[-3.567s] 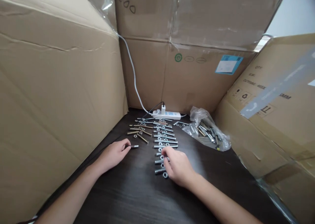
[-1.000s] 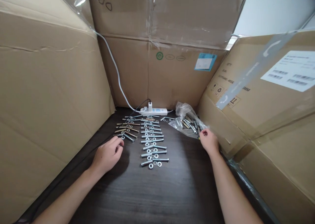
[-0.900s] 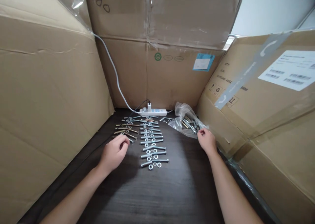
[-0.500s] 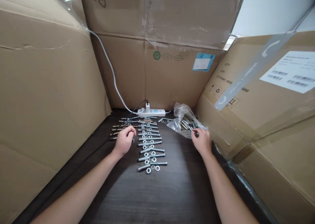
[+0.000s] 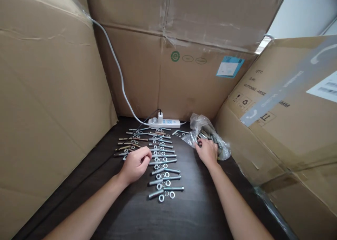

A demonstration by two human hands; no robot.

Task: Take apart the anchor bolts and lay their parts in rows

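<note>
Several bolts, sleeves, nuts and washers lie in rows down the middle of the dark table, with a silver bolt (image 5: 173,189) nearest the front. To their left are brass-coloured pieces (image 5: 123,148) and more nuts. Beside these rows my left hand (image 5: 136,163) is closed, fingers curled; anything inside it is hidden. At the right, a clear plastic bag (image 5: 198,120) holds loose metal parts. My right hand (image 5: 207,151) lies at the bag's near edge, its fingers bent over the parts; whether it grips one is hidden.
A white power strip (image 5: 168,123) with a plugged-in adapter sits behind the rows. A white cable (image 5: 119,71) and a thin black cable run from it. Cardboard walls (image 5: 131,67) enclose the dark table (image 5: 168,222) at the left, back and right.
The camera view has shifted. My right hand has moved left over the parts at the bag's opening. My left hand stays closed and now appears slightly lower and further right.
</note>
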